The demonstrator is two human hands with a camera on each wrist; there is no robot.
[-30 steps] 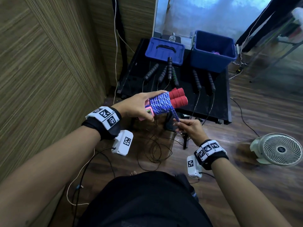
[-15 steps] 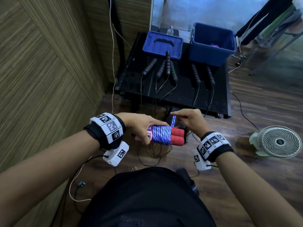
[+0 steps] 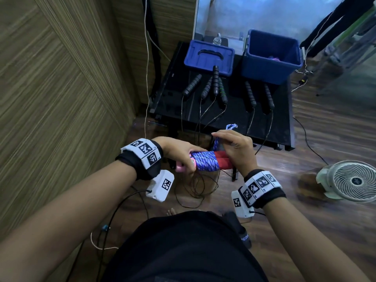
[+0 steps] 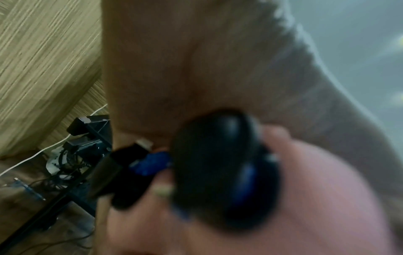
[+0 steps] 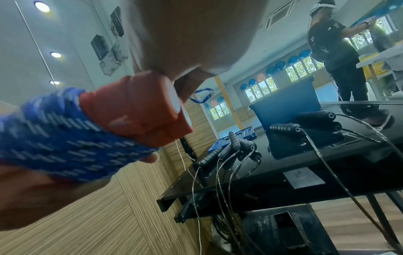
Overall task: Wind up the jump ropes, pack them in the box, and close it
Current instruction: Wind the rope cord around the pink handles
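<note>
My left hand (image 3: pixel 183 155) grips the pink end of a jump rope bundle (image 3: pixel 205 163): blue-and-white cord wound round red foam handles (image 5: pixel 139 110). My right hand (image 3: pixel 234 147) hovers over the red handles and pinches the cord's loose end, whose loop (image 3: pixel 231 126) sticks up above the fingers. Several black-handled jump ropes (image 3: pixel 215 86) lie unwound on the black table (image 3: pixel 280 119), their thin cords hanging over its front edge. The open blue box (image 3: pixel 270 55) stands at the table's back right, its lid (image 3: pixel 209 55) flat beside it at back left.
A wood-grain wall (image 3: pixel 50 88) runs along the left. A small white fan (image 3: pixel 354 182) sits on the wooden floor at right. Loose cables (image 3: pixel 195 186) lie on the floor below my hands. Another person (image 5: pixel 335 44) stands far behind the table.
Both hands dropped lower and nearer to my body with the bundle. My right hand rose from under the bundle to above it, carrying the cord end up and over.
</note>
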